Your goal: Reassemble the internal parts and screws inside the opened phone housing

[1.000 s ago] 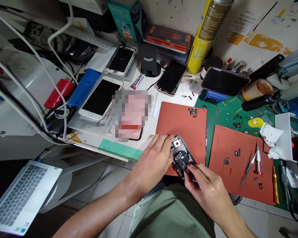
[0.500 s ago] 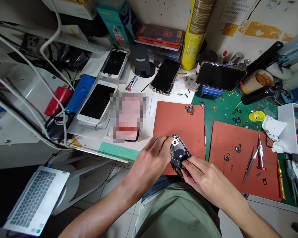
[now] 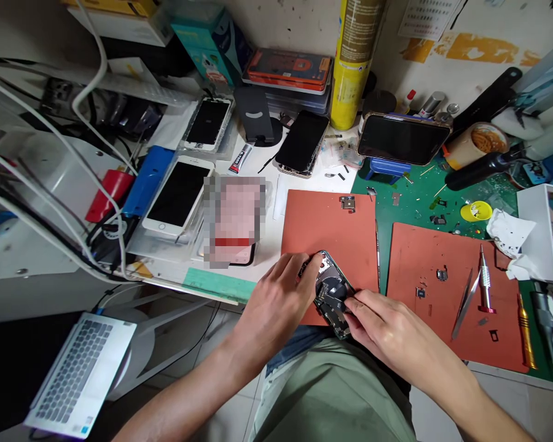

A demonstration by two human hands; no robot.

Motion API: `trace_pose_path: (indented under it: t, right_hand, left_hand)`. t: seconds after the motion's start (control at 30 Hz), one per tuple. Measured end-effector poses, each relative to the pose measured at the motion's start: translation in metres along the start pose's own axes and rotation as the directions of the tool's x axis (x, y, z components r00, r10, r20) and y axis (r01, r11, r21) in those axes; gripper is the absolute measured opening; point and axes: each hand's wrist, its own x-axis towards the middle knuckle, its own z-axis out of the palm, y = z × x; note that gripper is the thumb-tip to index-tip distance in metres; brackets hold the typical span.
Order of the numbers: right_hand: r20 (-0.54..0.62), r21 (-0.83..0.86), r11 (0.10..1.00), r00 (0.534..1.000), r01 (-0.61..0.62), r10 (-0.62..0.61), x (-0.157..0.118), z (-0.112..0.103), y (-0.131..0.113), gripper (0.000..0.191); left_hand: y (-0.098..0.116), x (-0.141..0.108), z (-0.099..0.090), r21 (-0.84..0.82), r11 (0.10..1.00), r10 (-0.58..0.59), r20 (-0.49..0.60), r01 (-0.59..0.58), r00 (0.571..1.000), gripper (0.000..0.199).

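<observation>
An opened smartphone (image 3: 334, 291) with its inner parts bare lies tilted at the near edge of the left brown mat (image 3: 332, 227). My left hand (image 3: 288, 285) grips its upper left side, fingers closed along the frame. At its lower right edge, the thumb and fingers of my right hand (image 3: 378, 319) are pinched together; they touch the phone, and anything small between the fingertips is hidden. A small metal part (image 3: 348, 204) sits near the far right corner of the same mat.
On the right brown mat (image 3: 410, 258) are tweezers (image 3: 464, 307), a silver screwdriver (image 3: 485, 282) and small parts. A gold screwdriver (image 3: 525, 334) lies at its edge. A phone on a blue stand (image 3: 403, 140) stands behind. White cables (image 3: 78, 166) hang at left above a laptop (image 3: 80, 368).
The phone in my hands is turned slightly, and more of its lower inside shows. My right hand has shifted a little to the right. The whole view has moved slightly.
</observation>
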Motion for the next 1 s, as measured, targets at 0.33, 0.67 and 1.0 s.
trace_pose_path:
  t: [0.33,0.67,1.0]
  right_hand:
    - [0.038,-0.002,1.0,0.999,0.025,-0.025,0.009,0.001,0.0,0.017]
    - [0.038,0.012,1.0,0.999,0.024,-0.024,0.012,0.002,-0.002,0.018]
    - [0.033,0.011,1.0,0.999,0.007,-0.007,0.013,0.007,-0.006,0.017]
  left_hand:
    - [-0.006,0.007,-0.006,-0.033,0.999,0.043,0.006,-0.043,0.999,0.04]
    - [-0.011,0.017,-0.007,-0.09,0.995,0.048,0.047,-0.044,0.998,0.03]
    - [-0.014,0.022,-0.008,-0.107,0.993,0.057,0.082,-0.048,0.995,0.028]
